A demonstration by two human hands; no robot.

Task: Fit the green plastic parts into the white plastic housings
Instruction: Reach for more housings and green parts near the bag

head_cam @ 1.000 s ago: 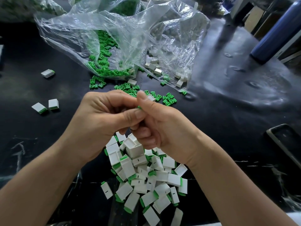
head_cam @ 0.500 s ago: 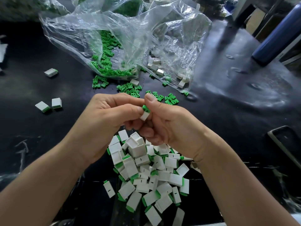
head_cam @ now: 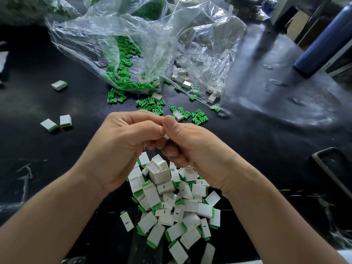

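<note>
pinching one housing tight between left hand and right hand, green part hidden, risking a jam from pressing askew or a slip into the pile.

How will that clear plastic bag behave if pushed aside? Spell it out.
The clear bag looks thin and crinkled, so it would likely crumple, not slide as one piece. Green parts lie spilled at its open mouth, so a push would probably scatter more. It likely weighs little beyond its contents.
</note>
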